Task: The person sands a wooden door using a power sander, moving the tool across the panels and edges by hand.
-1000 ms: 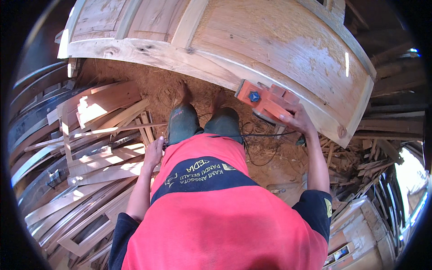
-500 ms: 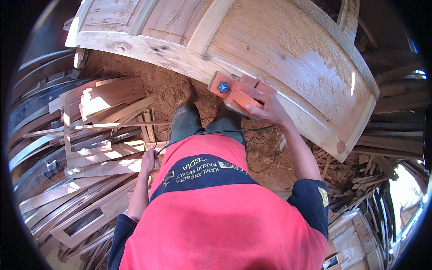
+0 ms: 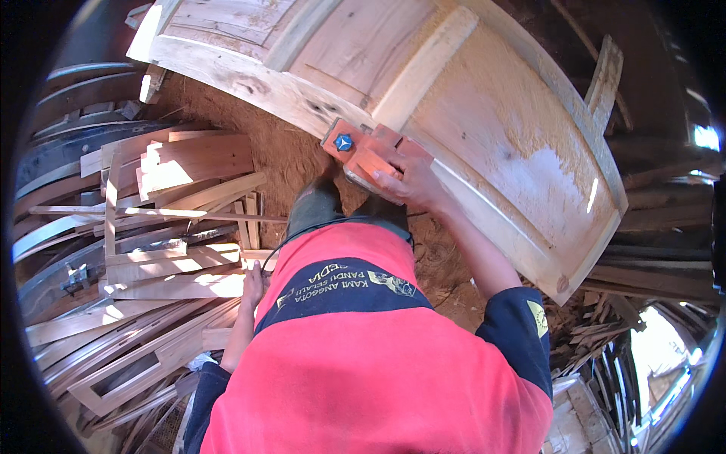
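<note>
In my right hand [image 3: 412, 181] is an orange electric hand planer [image 3: 372, 157] with a blue front knob; my fingers wrap round its handle. The planer rests on the near rail of a large wooden panelled door [image 3: 469, 113], which has raised frame strips and fine shavings over it. At my left side, my left hand [image 3: 253, 287] is closed on a thin black power cord [image 3: 281, 244]. This cord runs across my waist toward the right. The planer's underside is hidden.
Stacked boards and wooden frames [image 3: 174, 265] crowd the left side. Sawdust covers the floor [image 3: 227, 113] beneath the door. Scrap strips [image 3: 594, 325] are heaped at the right, with a wooden panel [image 3: 582, 416] at the lower right. A wooden support [image 3: 605, 83] projects behind the door.
The planer and my right hand have moved left along the door's near rail. The door appears shifted and turned in view. My left hand has dropped slightly lower.
</note>
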Demonstrator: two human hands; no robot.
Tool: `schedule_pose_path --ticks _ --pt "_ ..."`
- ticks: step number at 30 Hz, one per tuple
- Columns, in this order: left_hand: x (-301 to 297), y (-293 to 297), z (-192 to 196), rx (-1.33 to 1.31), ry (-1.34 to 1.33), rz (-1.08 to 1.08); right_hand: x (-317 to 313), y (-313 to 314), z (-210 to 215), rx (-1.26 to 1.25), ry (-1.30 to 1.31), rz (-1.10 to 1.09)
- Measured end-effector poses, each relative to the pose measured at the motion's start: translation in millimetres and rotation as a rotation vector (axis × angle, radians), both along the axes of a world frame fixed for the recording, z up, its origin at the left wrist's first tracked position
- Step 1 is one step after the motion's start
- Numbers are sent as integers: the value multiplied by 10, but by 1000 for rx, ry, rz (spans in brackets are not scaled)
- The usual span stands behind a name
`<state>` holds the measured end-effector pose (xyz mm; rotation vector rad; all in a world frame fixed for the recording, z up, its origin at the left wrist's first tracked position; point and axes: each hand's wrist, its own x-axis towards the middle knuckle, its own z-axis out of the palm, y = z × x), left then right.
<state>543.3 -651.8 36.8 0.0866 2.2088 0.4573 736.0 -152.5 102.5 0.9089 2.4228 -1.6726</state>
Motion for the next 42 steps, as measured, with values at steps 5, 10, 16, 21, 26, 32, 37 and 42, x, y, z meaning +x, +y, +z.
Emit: schedule_pose_path --ticks 5,10,16,21,26,32,37,42 --pt "-611 -104 -195 -37 -135 130 -703 -2 -59 69 43 45" --pt "-1021 -317 -324 -15 -103 150 -1404 -27 14 6 13 27" --pt "-1330 -353 -327 -3 -123 174 -2037 -39 44 20 -14 63" --pt "-1530 -304 -366 -35 -139 151 -2487 -64 50 11 2 56" --pt "-1641 -449 -532 -14 -158 217 -3018 -91 74 73 22 65" --pt "-1664 -458 -521 45 -112 324 -3721 -132 4 111 110 75" --pt "-1652 -448 -404 17 -163 386 -4327 -127 116 59 15 121" --pt "-1560 -443 -386 159 -171 583 -5022 -179 18 100 141 99"
